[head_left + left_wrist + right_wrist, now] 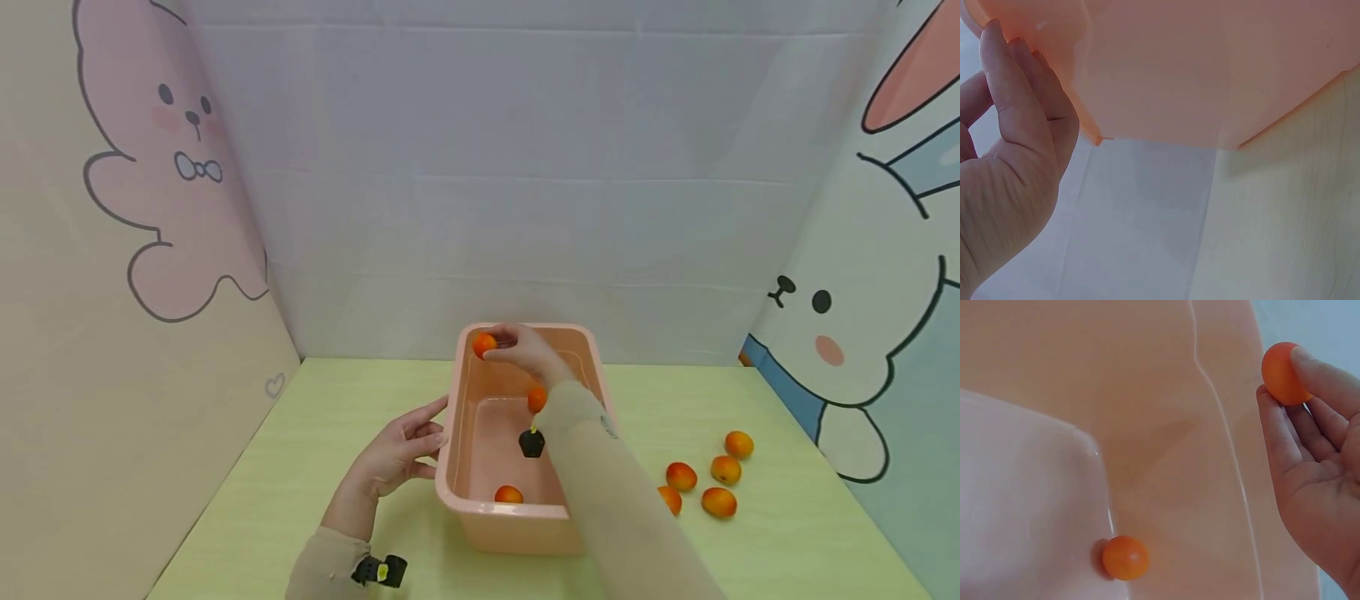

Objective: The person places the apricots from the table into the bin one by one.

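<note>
My right hand (525, 352) is over the far left part of a peach-coloured plastic basin (448, 467). Its thumb and fingertips pinch a small, smooth, orange-red fruit (1285, 374), held near the basin's far left corner. Another orange fruit (1125, 557) lies in the basin, below this hand in the right wrist view. One more fruit (508, 494) sits at the basin's near end, partly hidden by the front rim. At the basin's left side, my left hand (397, 450) touches the rim with extended fingers; its fingertips (992, 26) show right under the rim's edge.
Several orange-red fruits (719, 502) lie loose on the pale green table (360, 392), right of the basin. My right sleeve (615, 483) covers part of the basin's right side. Behind the table hangs a pale cloth (525, 183); printed cartoon panels (847, 350) stand at the sides.
</note>
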Motion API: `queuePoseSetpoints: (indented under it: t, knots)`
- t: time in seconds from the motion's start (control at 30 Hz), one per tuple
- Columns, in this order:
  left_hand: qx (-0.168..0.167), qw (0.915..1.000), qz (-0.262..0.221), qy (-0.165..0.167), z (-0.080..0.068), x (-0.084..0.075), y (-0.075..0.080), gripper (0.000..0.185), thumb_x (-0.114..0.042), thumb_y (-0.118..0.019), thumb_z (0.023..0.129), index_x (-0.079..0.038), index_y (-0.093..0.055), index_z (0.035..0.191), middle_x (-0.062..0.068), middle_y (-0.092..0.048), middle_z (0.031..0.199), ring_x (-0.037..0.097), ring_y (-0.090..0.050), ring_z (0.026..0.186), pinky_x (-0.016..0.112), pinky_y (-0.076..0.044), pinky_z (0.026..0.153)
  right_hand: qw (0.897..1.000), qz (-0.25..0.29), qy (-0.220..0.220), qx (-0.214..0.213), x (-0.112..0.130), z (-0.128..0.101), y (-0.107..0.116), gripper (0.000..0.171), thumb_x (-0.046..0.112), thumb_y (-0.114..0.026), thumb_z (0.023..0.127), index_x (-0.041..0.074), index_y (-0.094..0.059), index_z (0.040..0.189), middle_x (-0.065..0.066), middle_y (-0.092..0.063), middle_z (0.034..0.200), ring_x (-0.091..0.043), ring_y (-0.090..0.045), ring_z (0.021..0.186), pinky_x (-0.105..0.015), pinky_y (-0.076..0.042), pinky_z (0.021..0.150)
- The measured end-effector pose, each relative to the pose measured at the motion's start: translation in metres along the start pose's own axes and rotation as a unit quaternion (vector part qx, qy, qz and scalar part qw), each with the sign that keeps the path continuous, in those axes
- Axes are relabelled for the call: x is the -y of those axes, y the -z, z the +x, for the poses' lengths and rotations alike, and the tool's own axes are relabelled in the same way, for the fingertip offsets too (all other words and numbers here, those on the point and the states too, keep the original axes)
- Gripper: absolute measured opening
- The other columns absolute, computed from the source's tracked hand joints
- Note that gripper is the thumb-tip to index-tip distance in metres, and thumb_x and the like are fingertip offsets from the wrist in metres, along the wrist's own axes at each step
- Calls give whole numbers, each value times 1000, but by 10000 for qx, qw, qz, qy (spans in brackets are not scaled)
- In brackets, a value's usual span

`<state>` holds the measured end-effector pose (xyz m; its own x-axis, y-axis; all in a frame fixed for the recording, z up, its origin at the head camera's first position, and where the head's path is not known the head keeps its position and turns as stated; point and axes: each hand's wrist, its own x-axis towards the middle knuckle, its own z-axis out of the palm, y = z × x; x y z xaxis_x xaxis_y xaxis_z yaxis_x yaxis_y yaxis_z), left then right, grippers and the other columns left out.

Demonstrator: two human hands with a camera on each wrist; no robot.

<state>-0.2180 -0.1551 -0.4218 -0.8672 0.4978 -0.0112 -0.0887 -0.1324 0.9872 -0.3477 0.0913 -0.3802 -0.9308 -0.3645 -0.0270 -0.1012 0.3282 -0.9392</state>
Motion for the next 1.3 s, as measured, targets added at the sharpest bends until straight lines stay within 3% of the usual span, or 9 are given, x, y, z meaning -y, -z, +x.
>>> queuePoseSetpoints:
  t: [0.13,0.43,0.73,0.93,1.07,1.3]
  knots:
    - [-15,10000,-1,15,0,-1,0,67,-5,-60,99,-5,-27,156,6,-61,100,15,-66,80,34,-61,68,10000,34,15,-1,-5,-1,-1,42,13,-73,92,6,-60,131,-9,-60,128,-30,-54,116,-43,-43,106]
    - [-2,10000,-66,65,0,-1,0,66,-5,-59,99,-5,-26,156,6,-62,101,15,-66,80,34,-61,69,9971,-305,-196,662,-14,0,-4,41,13,-74,90,9,-63,130,-5,-62,123,-26,-57,110,-42,-46,103]
    - [-56,9999,-88,103,0,-2,-1,66,-5,-59,99,-5,-26,156,6,-62,101,15,-65,80,33,-61,68,9900,-558,-207,1281,-19,-2,-6,41,11,-76,88,11,-66,127,-2,-63,122,-23,-58,110,-38,-49,100]
    - [-137,9998,-14,121,0,-1,-1,67,-6,-61,98,-5,-28,156,7,-62,101,16,-66,80,34,-61,68,9816,-1036,-261,1581,-19,-5,-7,40,11,-76,87,8,-65,126,-3,-64,118,-22,-59,106,-39,-48,100]
    - [-150,9998,-2,127,0,-1,-1,66,-6,-61,98,-5,-28,156,7,-62,102,16,-65,80,34,-61,69,9775,-1200,-265,1717,-21,-6,-7,39,7,-74,88,6,-65,126,-4,-64,117,-21,-60,105,-38,-49,100]
    - [-159,9998,-24,114,-1,0,-1,66,-6,-61,98,-5,-28,156,7,-61,100,16,-65,80,35,-61,68,9791,-912,-640,1702,-24,-5,-9,38,3,-76,86,8,-67,122,-3,-65,114,-22,-61,103,-35,-51,98]
